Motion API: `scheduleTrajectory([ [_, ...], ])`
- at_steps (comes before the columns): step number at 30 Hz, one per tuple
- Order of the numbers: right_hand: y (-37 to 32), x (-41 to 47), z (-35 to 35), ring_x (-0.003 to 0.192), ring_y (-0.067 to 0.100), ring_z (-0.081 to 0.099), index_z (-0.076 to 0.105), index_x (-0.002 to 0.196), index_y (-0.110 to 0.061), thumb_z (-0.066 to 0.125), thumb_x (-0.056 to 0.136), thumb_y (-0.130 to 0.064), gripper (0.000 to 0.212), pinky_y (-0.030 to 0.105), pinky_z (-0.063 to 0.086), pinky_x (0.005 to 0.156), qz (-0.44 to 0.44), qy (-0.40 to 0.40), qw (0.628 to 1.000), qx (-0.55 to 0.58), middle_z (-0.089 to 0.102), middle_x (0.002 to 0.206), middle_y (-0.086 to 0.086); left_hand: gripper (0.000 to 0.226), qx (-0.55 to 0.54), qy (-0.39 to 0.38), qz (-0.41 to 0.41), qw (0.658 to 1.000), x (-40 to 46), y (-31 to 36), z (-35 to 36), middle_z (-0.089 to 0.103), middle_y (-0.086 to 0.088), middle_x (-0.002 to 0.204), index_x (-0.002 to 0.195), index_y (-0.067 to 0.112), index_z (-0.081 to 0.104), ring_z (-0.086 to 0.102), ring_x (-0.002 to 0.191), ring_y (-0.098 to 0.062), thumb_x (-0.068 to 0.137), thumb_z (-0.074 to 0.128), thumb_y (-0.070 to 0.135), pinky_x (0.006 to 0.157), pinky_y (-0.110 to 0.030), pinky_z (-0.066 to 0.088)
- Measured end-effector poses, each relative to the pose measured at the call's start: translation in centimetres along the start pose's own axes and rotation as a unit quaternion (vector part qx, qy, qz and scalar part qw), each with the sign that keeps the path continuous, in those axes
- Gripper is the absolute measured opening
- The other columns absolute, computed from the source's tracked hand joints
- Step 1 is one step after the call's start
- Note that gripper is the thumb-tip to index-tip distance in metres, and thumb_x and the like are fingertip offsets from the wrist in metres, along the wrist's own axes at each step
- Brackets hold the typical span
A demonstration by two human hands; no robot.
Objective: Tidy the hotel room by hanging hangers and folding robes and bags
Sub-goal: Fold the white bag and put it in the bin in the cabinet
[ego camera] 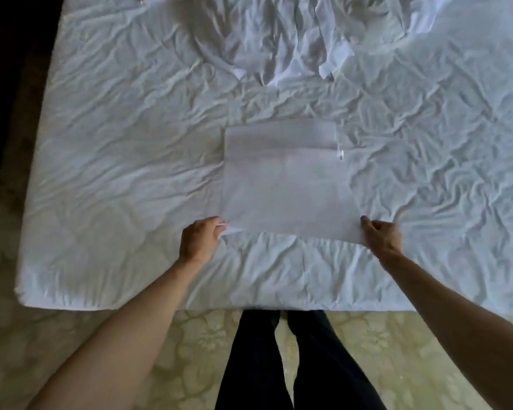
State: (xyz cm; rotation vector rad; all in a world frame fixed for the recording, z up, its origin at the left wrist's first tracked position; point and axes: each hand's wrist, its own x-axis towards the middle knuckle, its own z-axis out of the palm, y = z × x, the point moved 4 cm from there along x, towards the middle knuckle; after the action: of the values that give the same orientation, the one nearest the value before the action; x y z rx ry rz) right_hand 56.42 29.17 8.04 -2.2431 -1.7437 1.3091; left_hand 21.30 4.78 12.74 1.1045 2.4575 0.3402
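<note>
Fingertips of each hand [200, 238] [381, 235] hide under bag [285, 184] corners.

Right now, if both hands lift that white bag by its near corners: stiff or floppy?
Probably floppy: the white bag lies thin and flat on the bed, and its corner crumples where the left hand pinches it. Likely light. The right hand grips the other corner; the middle would sag.

Head camera, looking steeply down over bed [101, 143] foot, close.
</note>
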Motion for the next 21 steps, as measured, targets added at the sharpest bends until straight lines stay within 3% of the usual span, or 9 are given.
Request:
scheduleTrajectory([
  [7,11.7,3.9,6.3,0.062,0.025,0.051,0.063,0.073,0.007,0.057,0.099,-0.039,0.052,0.033,0.038,0.060,0.005,-0.027,0.998,-0.057,0.053,0.064,0.015,0.007,0.002,-0.065,0.013,0.998,-2.7,-5.1,14.5,0.077,0.002,0.095,0.090,0.018,0.075,0.070,0.091,-0.027,0.091,0.069,0.023,0.070,-0.032,0.050],
  [15,13.5,4.1,7.6,0.052,0.021,0.042,0.058,0.066,0.000,0.056,0.099,-0.045,0.056,0.032,0.032,0.051,-0.034,-0.024,0.995,-0.095,0.049,0.057,0.008,0.002,0.004,-0.081,0.102,0.991,-4.0,-6.0,17.9,0.067,0.004,0.090,0.087,0.018,0.075,0.067,0.080,-0.021,0.085,0.075,0.019,0.059,-0.034,0.054],
  [18,12.9,3.9,6.9,0.058,0.027,0.052,0.064,0.073,0.004,0.055,0.100,-0.042,0.054,0.033,0.039,0.055,-0.035,-0.036,0.993,-0.109,0.057,0.062,0.013,0.016,0.025,-0.128,0.105,0.986,-4.1,-5.9,17.4,0.066,0.005,0.097,0.092,0.016,0.077,0.068,0.087,-0.018,0.080,0.082,0.025,0.064,-0.028,0.053],
  [21,12.5,3.3,5.7,0.067,0.029,0.067,0.070,0.074,-0.005,0.054,0.100,-0.045,0.050,0.033,0.051,0.066,-0.010,-0.033,0.992,-0.125,0.067,0.064,0.009,0.048,0.016,-0.183,0.057,0.981,-4.3,-5.7,16.4,0.065,0.008,0.106,0.102,0.018,0.073,0.063,0.094,-0.012,0.069,0.085,0.051,0.070,-0.026,0.047],
])
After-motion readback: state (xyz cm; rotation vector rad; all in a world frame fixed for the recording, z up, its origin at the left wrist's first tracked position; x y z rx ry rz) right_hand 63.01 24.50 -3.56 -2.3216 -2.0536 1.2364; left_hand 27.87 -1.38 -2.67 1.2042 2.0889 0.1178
